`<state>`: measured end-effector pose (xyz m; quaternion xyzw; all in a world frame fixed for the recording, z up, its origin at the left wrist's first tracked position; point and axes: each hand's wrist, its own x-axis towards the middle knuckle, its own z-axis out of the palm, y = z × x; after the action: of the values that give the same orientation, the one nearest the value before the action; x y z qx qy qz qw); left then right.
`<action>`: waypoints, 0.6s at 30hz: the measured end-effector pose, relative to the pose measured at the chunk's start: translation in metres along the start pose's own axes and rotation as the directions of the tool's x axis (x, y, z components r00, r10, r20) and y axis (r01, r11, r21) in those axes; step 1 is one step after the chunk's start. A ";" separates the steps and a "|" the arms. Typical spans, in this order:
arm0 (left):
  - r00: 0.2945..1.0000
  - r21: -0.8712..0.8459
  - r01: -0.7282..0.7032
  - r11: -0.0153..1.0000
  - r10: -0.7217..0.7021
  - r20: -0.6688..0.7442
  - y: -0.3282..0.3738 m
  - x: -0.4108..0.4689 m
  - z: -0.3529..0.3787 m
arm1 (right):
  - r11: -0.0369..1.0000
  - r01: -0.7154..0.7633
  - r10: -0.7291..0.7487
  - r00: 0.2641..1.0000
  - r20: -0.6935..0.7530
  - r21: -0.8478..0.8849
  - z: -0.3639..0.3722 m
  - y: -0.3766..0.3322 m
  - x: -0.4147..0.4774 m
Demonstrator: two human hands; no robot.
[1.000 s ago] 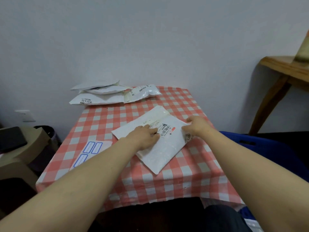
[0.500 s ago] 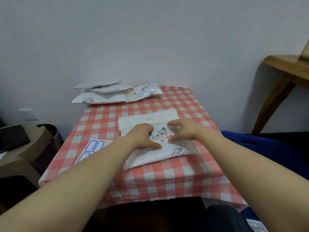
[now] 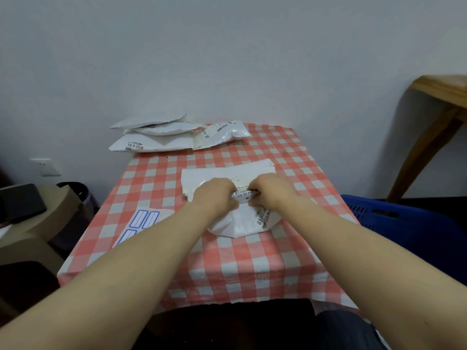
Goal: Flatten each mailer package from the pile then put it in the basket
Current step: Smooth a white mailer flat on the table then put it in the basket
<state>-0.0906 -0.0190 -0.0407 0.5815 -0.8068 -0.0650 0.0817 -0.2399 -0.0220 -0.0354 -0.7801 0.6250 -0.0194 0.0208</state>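
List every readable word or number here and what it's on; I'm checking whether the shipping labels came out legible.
"72-5-2516": on the bottom mailer of the pile.
"14-00 015": label strip on the front mailer, pinched between the left hand and right hand; partly hidden.
"81...": side print on that same mailer; the rest is too blurred.
Shiny package label: too small to read.
Sticker sheet: blue frames, no text.

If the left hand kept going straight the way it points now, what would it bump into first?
Probably the right hand: the left hand points forward and rightwards over the white mailer, whose fold both hands grip, nearly touching. Depth is uncertain.
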 end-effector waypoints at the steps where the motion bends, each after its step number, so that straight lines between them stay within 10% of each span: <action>1: 1.000 0.004 -0.005 1.000 0.005 -0.030 0.000 0.001 -0.003 | 1.000 0.005 -0.006 1.000 -0.022 -0.027 -0.004 -0.002 -0.001; 6: 0.995 0.025 -0.038 0.999 0.041 -0.093 0.000 0.001 -0.023 | 1.000 -0.007 0.007 1.000 -0.013 -0.005 -0.027 -0.009 -0.007; 10: 0.993 0.029 -0.098 0.995 0.099 -0.057 -0.009 -0.011 -0.027 | 0.920 -0.047 0.011 0.996 0.093 0.389 -0.044 -0.004 -0.015; 18: 0.979 -0.237 -0.013 0.971 0.061 0.196 -0.016 -0.021 -0.025 | 0.882 -0.195 0.059 0.949 0.311 0.428 -0.018 0.001 -0.023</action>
<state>-0.0647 -0.0044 -0.0209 0.5430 -0.8083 -0.2169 0.0688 -0.2467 0.0006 -0.0174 -0.7049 0.6434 -0.0490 0.2946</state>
